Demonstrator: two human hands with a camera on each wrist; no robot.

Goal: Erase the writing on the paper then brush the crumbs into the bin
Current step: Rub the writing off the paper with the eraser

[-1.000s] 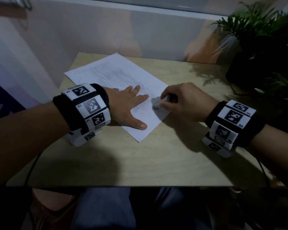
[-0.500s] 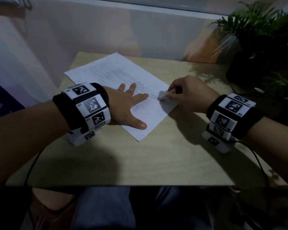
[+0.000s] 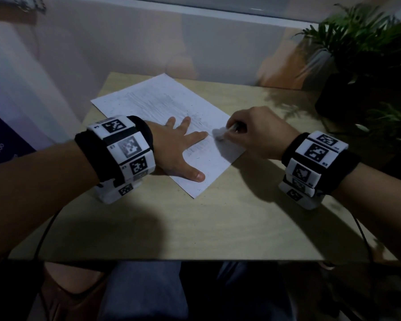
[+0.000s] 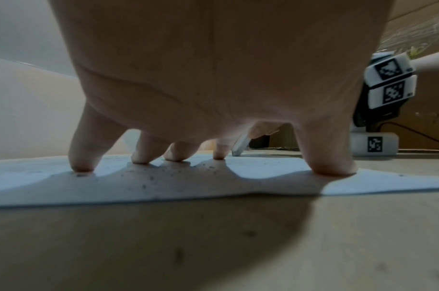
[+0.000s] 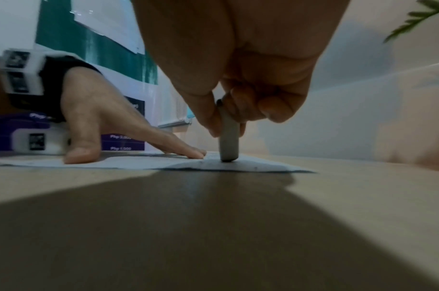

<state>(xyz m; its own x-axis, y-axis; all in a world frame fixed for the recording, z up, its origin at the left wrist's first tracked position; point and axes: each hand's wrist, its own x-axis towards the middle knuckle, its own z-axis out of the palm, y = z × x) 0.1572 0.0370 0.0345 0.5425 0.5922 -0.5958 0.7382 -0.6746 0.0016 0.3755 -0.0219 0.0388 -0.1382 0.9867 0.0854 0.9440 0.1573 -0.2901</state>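
Both forearms are bare. Each wrist wears a wide black band (image 3: 92,156) ringed with white blocks (image 3: 127,149) — every block carries a black-and-white square marker. A white camera housing (image 3: 116,192) hangs beneath each wrist, and a thin black cable (image 3: 362,235) trails from it. The legs are in blue-grey trousers (image 3: 144,290).

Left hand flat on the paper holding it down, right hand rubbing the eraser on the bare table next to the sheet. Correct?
Not quite. The eraser in the right hand presses on the paper itself, not bare table; the right wrist view shows it. The left hand does lie flat on the paper.
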